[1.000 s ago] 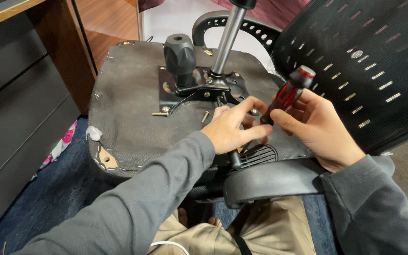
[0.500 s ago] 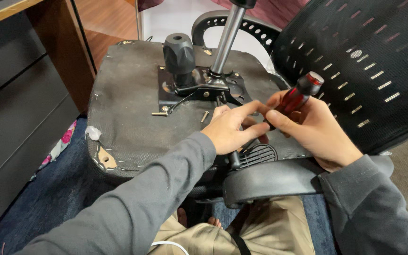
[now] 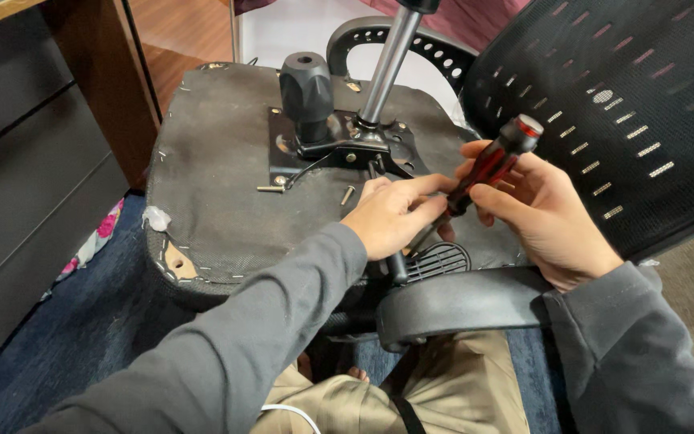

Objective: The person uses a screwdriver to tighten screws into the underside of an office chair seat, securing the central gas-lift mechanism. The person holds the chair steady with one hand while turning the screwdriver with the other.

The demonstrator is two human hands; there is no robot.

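An office chair lies upturned in front of me, the black underside of its seat (image 3: 218, 185) facing up. My right hand (image 3: 544, 213) grips a screwdriver (image 3: 491, 165) with a red and black handle, tilted with its tip down toward the seat's near right edge. My left hand (image 3: 391, 213) pinches the screwdriver's shaft near the tip, fingers closed around it. The metal mechanism plate (image 3: 339, 149) with a black knob (image 3: 307, 92) and the gas cylinder (image 3: 387, 60) sits just beyond my hands.
Two loose screws (image 3: 271, 189) (image 3: 347, 194) lie on the seat underside. The mesh backrest (image 3: 620, 112) rises at right, a black armrest (image 3: 459, 301) crosses below my hands. A dark cabinet (image 3: 26, 185) stands at left on blue carpet (image 3: 66, 337).
The screwdriver handle has tipped slightly right and upward in my right hand. My left hand has stayed at the shaft near the tip.
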